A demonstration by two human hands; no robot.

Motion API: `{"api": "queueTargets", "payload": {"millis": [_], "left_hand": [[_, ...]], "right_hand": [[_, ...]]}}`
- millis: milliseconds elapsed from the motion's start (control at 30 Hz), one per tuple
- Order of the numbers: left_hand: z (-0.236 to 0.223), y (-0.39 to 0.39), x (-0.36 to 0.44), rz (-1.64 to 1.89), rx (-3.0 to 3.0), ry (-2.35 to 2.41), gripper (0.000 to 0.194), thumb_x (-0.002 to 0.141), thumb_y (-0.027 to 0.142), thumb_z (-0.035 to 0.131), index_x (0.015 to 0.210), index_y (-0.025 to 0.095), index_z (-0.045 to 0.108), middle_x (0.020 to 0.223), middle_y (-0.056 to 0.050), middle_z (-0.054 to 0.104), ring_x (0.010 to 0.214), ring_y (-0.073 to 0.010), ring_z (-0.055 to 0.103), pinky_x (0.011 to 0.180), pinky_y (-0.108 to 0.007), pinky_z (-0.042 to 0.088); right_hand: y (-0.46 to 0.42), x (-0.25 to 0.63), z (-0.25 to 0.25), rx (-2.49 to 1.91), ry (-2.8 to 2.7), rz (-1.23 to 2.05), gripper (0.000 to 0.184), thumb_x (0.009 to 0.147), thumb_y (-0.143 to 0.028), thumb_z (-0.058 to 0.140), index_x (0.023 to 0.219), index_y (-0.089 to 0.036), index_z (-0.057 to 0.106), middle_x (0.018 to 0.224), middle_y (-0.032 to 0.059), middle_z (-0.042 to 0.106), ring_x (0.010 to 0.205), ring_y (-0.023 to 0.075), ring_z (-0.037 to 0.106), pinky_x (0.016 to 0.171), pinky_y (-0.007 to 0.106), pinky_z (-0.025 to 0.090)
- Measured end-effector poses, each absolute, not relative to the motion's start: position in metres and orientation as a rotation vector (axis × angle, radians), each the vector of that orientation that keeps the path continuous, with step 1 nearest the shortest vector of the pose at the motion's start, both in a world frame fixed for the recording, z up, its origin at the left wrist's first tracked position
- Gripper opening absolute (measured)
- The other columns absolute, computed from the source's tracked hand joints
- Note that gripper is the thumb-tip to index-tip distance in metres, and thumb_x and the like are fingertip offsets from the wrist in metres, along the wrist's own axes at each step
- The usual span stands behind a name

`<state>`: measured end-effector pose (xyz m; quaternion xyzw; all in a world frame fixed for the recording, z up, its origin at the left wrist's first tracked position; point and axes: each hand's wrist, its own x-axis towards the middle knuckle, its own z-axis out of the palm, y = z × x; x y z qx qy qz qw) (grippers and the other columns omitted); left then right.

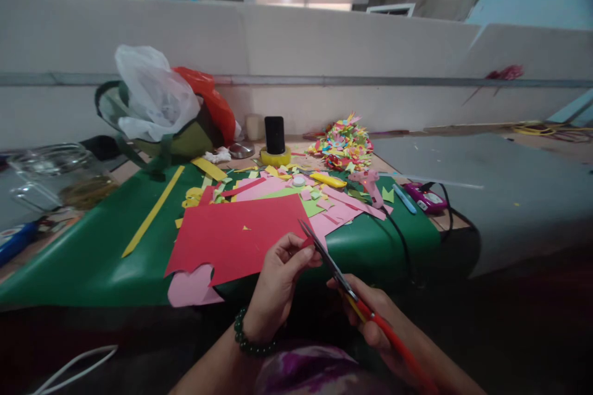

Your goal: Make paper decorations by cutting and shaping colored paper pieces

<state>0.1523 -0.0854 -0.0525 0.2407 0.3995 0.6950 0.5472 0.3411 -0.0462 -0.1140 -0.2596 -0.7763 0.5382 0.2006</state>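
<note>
Between the thumb and fingers of my left hand (283, 268) is a small piece of red paper (307, 242), most of it hidden by the fingertips. My right hand (374, 315) grips a pair of scissors (334, 268) by its red and yellow handles. The blades point up and to the left, nearly closed, right beside the small red piece; whether they touch it I cannot tell. Beyond my left hand lies a large sheet of red paper (245, 231) with a curved notch in its lower edge. A pink paper piece (192, 287) shows under that notch.
A green cover (134, 222) drapes the table. Behind the red sheet are paper scraps, a yellow cutter (328, 180), a pink glue gun (369, 186) with a cord, and a pile of colourful paper shapes (347, 142). A phone (274, 134) stands upright; a bag (185, 133) sits left.
</note>
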Motion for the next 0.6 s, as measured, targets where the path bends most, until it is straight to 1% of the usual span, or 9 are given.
{"api": "queueTargets", "payload": {"millis": [167, 233, 333, 500, 600], "left_hand": [[-0.052, -0.086, 0.152, 1.653, 0.584, 0.951, 0.033, 0.054, 0.031, 0.088, 0.063, 0.016, 0.061, 0.062, 0.002, 0.068, 0.060, -0.0094, 0.063, 0.063, -0.018, 0.051], [-0.052, -0.086, 0.153, 1.657, 0.581, 0.951, 0.033, 0.054, 0.031, 0.088, 0.063, 0.016, 0.060, 0.061, 0.002, 0.067, 0.060, -0.0091, 0.062, 0.062, -0.018, 0.051], [-0.052, -0.086, 0.153, 1.666, 0.570, 0.957, 0.034, 0.053, 0.031, 0.088, 0.063, 0.016, 0.060, 0.061, 0.003, 0.067, 0.059, -0.0084, 0.061, 0.062, -0.017, 0.050], [-0.053, -0.084, 0.153, 1.652, 0.579, 0.965, 0.035, 0.053, 0.033, 0.089, 0.063, 0.015, 0.060, 0.059, 0.003, 0.066, 0.059, -0.0084, 0.061, 0.061, -0.018, 0.049], [-0.054, -0.084, 0.153, 1.654, 0.577, 0.962, 0.036, 0.052, 0.033, 0.089, 0.063, 0.015, 0.060, 0.059, 0.003, 0.066, 0.058, -0.0083, 0.061, 0.061, -0.018, 0.049]], "right_hand": [[-0.047, 0.342, -0.112, -0.741, -2.170, 1.508, 0.093, 0.069, -0.090, 0.034, 0.125, -0.017, 0.049, 0.075, -0.0008, 0.047, 0.062, 0.0127, 0.035, 0.052, 0.022, 0.034], [-0.048, 0.341, -0.107, -0.722, -2.173, 1.533, 0.094, 0.067, -0.091, 0.035, 0.125, -0.017, 0.049, 0.077, -0.0006, 0.046, 0.063, 0.0128, 0.035, 0.054, 0.022, 0.034], [-0.048, 0.341, -0.099, -0.711, -2.186, 1.589, 0.094, 0.064, -0.091, 0.042, 0.123, -0.018, 0.049, 0.077, -0.0014, 0.046, 0.063, 0.0126, 0.034, 0.053, 0.022, 0.033], [-0.048, 0.339, -0.093, -0.835, -2.175, 1.600, 0.073, 0.072, -0.075, 0.055, 0.116, -0.017, 0.053, 0.072, -0.0029, 0.045, 0.060, 0.0112, 0.032, 0.050, 0.021, 0.029], [-0.050, 0.335, -0.094, -0.851, -2.159, 1.620, 0.073, 0.072, -0.075, 0.055, 0.116, -0.016, 0.053, 0.067, -0.0044, 0.042, 0.057, 0.0106, 0.031, 0.047, 0.022, 0.025]]}}
